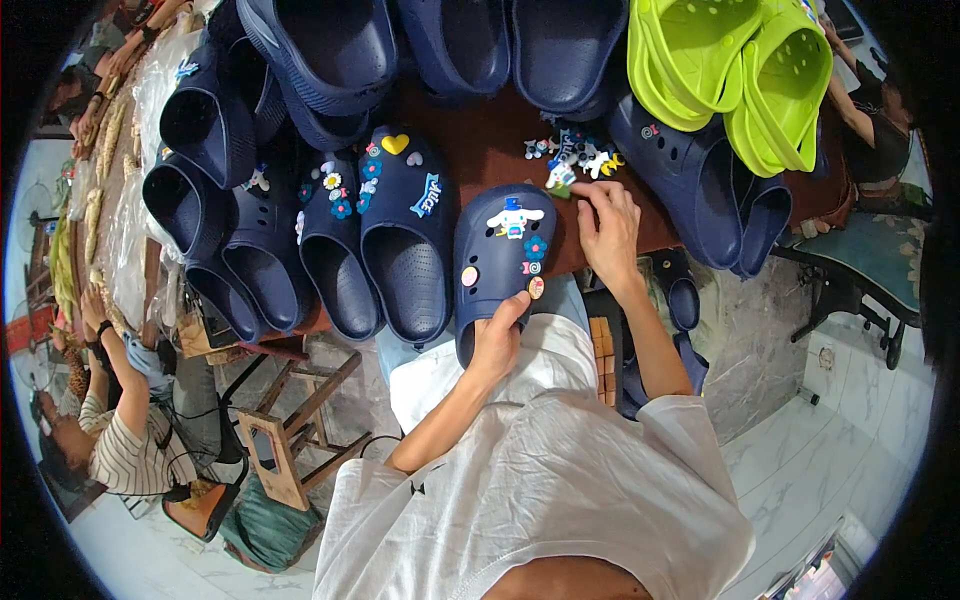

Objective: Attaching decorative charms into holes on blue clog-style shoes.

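A navy clog (480, 262) with several charms on its upper lies at the table's front edge, toe away from me. My left hand (497, 343) is closed on it, with fingers inside the foot opening and the thumb on top beside a round charm (536, 288). Just right of the toe, my right hand (610, 228) reaches over the tabletop with its fingers bent and apart. Its fingertips are close to a small green-and-white charm (558, 184), at the near side of a loose pile of charms (598, 160). Whether they touch it is hard to make out.
Navy clogs with charms (405, 200) stand to the left. Plain navy clogs (455, 45) line the back. Green clogs (690, 60) rest on navy ones (690, 185) at the right. A wooden stool (275, 455) stands lower left. Other people (140, 435) work at the far left.
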Motion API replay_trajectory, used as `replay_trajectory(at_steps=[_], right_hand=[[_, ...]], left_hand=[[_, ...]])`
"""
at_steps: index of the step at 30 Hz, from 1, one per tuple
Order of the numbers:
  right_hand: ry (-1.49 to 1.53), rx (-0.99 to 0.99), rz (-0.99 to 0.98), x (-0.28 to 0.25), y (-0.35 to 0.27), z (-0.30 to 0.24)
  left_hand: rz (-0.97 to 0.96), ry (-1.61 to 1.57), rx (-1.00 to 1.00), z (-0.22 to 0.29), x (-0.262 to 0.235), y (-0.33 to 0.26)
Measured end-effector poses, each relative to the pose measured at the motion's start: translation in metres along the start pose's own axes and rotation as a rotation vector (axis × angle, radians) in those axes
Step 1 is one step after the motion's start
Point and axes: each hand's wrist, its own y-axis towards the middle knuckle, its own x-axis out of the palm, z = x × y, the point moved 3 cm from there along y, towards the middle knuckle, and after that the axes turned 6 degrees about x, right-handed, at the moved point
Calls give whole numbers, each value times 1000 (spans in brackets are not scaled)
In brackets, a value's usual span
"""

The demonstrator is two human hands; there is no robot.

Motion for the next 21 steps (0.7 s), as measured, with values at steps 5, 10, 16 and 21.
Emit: replay_trajectory(at_steps=[5,10,16,21], right_hand=[[15,4,4,2,-1,1],[13,113,48,4,6,7],[-110,1,67,9,16,9],[-115,14,86,11,24,9]], left_hand=[[-1,-25,-6,-1,-2,1],[8,-28,-9,-1,-3,1],[4,-37,6,-2,-4,1],[2,-29,-8,-1,-3,0]])
